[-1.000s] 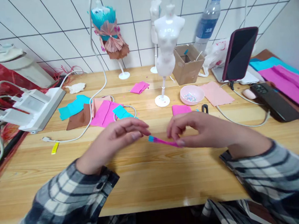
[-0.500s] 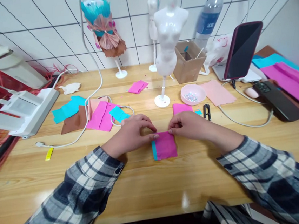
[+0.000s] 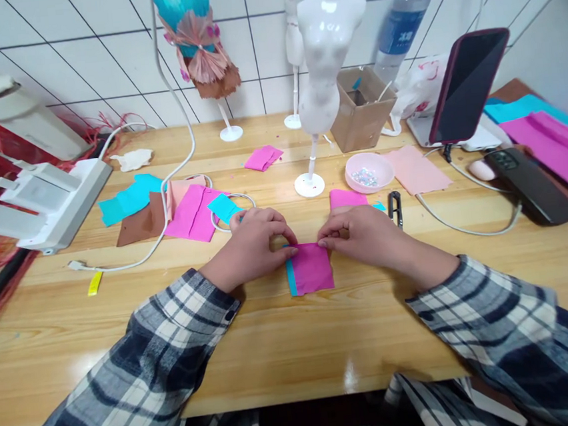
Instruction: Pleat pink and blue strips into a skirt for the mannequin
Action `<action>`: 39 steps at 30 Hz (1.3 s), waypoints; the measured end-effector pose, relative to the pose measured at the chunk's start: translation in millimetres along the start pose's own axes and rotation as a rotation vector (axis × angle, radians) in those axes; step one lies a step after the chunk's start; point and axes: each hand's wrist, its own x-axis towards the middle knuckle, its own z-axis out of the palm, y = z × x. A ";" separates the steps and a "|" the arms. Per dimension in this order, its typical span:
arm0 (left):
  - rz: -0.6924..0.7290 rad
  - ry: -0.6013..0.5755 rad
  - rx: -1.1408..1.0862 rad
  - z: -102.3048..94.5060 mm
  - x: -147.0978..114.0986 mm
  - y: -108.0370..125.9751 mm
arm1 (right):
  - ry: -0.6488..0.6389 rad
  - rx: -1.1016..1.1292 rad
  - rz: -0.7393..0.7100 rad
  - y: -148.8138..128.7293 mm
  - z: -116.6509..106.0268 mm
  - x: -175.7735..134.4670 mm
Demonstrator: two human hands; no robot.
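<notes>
Left hand (image 3: 257, 244) has thumb and fingers clamped on the upper left corner of a small, square magenta paper sheet (image 3: 314, 268); right hand (image 3: 369, 237) pinches the upper right corner likewise. Sheet lies on the pale wooden table (image 3: 277, 351), light-blue paper strip (image 3: 292, 282) along its left edge. Beyond: glossy white mannequin torso (image 3: 330, 41), round pale-pink bowl (image 3: 383, 168) holding tiny shiny beads (image 3: 364, 178).
</notes>
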 end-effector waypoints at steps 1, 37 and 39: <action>0.001 -0.001 -0.001 0.3 -0.1 0.0 | 0.010 -0.004 -0.004 0.0 0.2 -0.5; 0.007 0.051 -0.010 8.5 -5.1 -3.6 | 0.108 -0.041 0.031 -2.1 10.2 -2.8; 0.009 0.059 -0.012 8.2 -5.9 -3.7 | 0.083 -0.056 0.038 -3.7 8.9 -2.4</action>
